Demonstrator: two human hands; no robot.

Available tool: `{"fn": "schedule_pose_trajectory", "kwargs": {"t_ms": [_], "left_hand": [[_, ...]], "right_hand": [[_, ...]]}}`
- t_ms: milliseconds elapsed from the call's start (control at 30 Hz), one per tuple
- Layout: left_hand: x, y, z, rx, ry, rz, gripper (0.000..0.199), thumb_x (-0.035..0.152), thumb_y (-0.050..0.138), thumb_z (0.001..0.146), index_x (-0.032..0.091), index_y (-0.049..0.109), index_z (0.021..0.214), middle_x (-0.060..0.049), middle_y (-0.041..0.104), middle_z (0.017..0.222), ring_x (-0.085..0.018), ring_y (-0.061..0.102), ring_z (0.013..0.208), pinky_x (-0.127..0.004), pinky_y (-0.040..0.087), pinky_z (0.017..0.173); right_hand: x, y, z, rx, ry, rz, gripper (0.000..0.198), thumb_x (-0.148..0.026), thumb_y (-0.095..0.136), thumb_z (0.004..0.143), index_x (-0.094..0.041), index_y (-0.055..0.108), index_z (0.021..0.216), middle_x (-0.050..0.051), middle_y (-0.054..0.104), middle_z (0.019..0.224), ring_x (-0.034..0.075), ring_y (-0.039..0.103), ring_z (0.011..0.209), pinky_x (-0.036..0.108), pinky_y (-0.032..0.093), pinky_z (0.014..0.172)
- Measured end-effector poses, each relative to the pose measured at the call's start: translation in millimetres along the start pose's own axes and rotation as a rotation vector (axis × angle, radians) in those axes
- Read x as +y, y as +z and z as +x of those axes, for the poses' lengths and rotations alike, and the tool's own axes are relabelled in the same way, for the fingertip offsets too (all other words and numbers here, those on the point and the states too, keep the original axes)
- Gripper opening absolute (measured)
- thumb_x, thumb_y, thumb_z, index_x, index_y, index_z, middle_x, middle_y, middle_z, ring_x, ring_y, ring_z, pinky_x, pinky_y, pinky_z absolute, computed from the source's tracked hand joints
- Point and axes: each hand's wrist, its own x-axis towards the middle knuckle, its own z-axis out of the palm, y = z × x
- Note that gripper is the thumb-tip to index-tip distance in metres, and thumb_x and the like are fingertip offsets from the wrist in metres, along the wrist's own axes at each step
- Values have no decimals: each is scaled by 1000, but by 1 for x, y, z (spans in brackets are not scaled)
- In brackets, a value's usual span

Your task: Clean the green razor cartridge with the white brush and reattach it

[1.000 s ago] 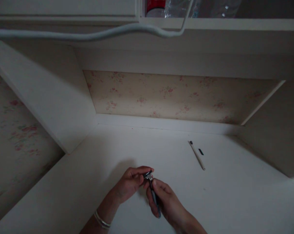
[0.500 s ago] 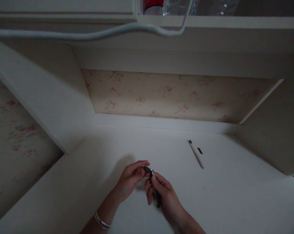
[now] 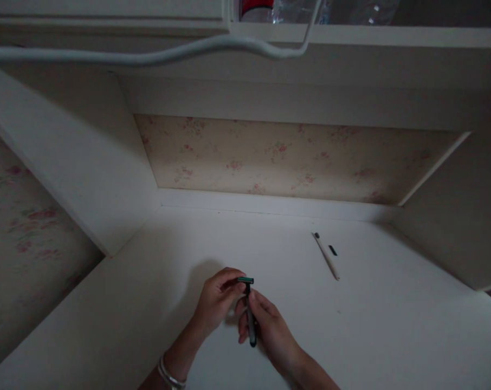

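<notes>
A razor [image 3: 251, 320] with a dark handle and a green-edged head is held between my hands above the white desktop. My right hand [image 3: 270, 322] is closed around the handle, thumb near its upper end. My left hand [image 3: 218, 295] pinches the left end of the razor's head between thumb and fingers. The head lies crosswise on top of the handle, and the handle's lower end points toward me.
To the right on the white desktop [image 3: 375, 325] lie a pale toothbrush [image 3: 327, 259] with a dark head and a small black strip [image 3: 333, 250]. A white cable [image 3: 148, 58] crosses high in front. Panels stand left and right; a shelf above holds clear plastic items.
The razor has turned so that its head now lies level and its green face shows. Its handle has swung slightly left, with both hands still on it.
</notes>
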Motion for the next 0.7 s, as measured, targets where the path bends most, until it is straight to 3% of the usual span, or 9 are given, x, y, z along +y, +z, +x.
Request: {"fn": "schedule_pose_trajectory", "kwargs": {"t_ms": [167,400,533,633,700], "left_hand": [[-4,0,2,49,54,70,16,29,64,78,16,68,87,-7,64,88,-17,61,84,-26,50,76],[-6,-1,4,75,-71,92,38,35,67,76,19,63,110,-8,60,111,-15,60,83,-26,50,72],[-10,-2,5,134,-136,92,38,39,65,76,17,63,107,-8,62,103,-15,59,79,-25,48,70],[-16,-1,5,116,-150,72,36,41,64,77,16,64,104,-6,63,93,-15,58,76,-25,47,67],[-18,0,5,94,-147,85,35,41,63,78,16,65,103,-6,63,90,-15,58,75,-25,47,67]], "right_hand": [[-7,-7,0,88,-172,-383,29,-45,54,88,-19,63,98,4,50,90,14,55,71,26,47,61],[-15,-27,8,253,-249,-592,31,-37,53,88,-21,63,113,5,59,91,17,58,77,28,48,69],[-31,-72,22,470,-175,-808,39,-44,52,86,-17,64,112,7,67,91,20,63,76,29,49,67],[-57,-116,33,642,-30,-1276,40,-42,43,89,-19,62,116,6,69,97,18,65,78,26,49,66],[-77,-143,40,702,35,-1387,38,-37,44,89,-18,64,116,8,70,97,20,66,81,27,48,69]]}}
